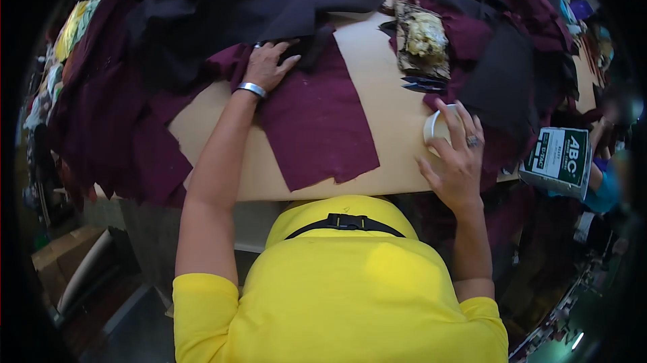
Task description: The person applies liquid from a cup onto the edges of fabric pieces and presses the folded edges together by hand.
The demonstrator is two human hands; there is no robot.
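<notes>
A flat maroon fabric piece point(320, 124) lies on the tan table in front of me. At its upper left, my left hand point(267, 65) rests on the cloth, thumb apart and fingers spread, the fingertips near the edge of a dark fabric point(222, 13). To the right, my right hand point(458, 151) is curled over a small white round cup point(433, 128) at the table's front. Its fingers cover much of the cup, so what the cup contains is hard to make out.
Maroon cloth point(114, 114) is heaped at left, with more maroon and black cloth point(502, 73) at right. A plastic-wrapped bundle point(426, 36) lies on a patterned pouch point(408, 63). A green-and-white ABC box point(558, 161) and another person's arm point(598, 134) are at far right.
</notes>
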